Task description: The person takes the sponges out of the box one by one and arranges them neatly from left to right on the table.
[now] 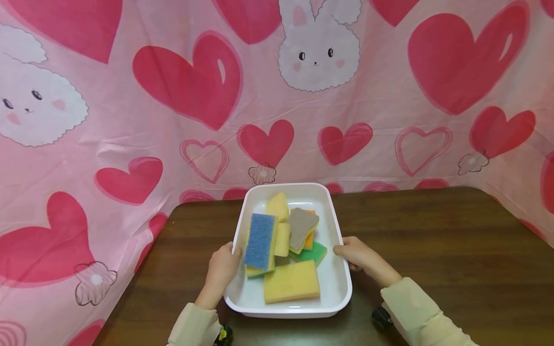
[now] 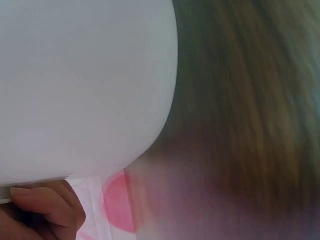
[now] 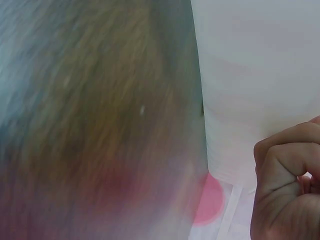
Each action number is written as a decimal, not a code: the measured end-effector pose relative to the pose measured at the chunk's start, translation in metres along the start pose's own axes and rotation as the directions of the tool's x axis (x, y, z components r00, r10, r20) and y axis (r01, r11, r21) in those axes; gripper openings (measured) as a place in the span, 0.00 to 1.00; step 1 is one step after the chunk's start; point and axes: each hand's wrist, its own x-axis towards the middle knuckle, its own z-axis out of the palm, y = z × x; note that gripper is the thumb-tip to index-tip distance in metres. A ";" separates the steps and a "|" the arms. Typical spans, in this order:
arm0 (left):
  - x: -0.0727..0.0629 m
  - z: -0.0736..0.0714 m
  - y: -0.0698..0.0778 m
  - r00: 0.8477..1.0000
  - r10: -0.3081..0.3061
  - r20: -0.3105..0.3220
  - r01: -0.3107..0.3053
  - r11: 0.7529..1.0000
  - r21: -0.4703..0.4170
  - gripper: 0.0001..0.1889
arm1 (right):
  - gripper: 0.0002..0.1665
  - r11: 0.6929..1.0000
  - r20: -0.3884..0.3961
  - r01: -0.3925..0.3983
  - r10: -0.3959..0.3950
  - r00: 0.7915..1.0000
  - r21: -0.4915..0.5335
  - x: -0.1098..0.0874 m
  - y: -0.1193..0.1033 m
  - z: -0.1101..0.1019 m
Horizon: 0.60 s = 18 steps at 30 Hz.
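Head view shows a white tray (image 1: 287,311) over the table (image 1: 433,240), its long axis running near to far, pinched along both sides in the grip of left hand (image 1: 222,269) and right hand (image 1: 359,255). Inside, a blue-topped sponge (image 1: 260,242) lies lengthwise, the nearest yellow sponge (image 1: 292,282) crosswise.

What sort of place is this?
Probably a makeshift indoor workspace, though I can't be sure: a dark wooden-looking table stands before a heart-printed pink cloth, and a person's left hand and right hand grip a white tray of sponges.
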 end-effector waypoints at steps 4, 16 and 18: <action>0.000 0.007 0.007 1.000 -0.008 0.003 0.008 1.000 -0.006 0.15 | 0.14 1.000 0.003 -0.007 0.007 1.000 -0.009 -0.004 0.004 -0.008; -0.002 0.022 0.025 1.000 -0.014 0.006 0.014 1.000 -0.027 0.15 | 0.17 1.000 -0.005 -0.005 0.005 1.000 -0.028 -0.010 0.017 -0.028; -0.003 0.025 0.027 1.000 -0.016 0.007 0.016 0.999 -0.034 0.14 | 0.17 0.999 -0.008 -0.014 0.013 1.000 -0.035 -0.012 0.019 -0.031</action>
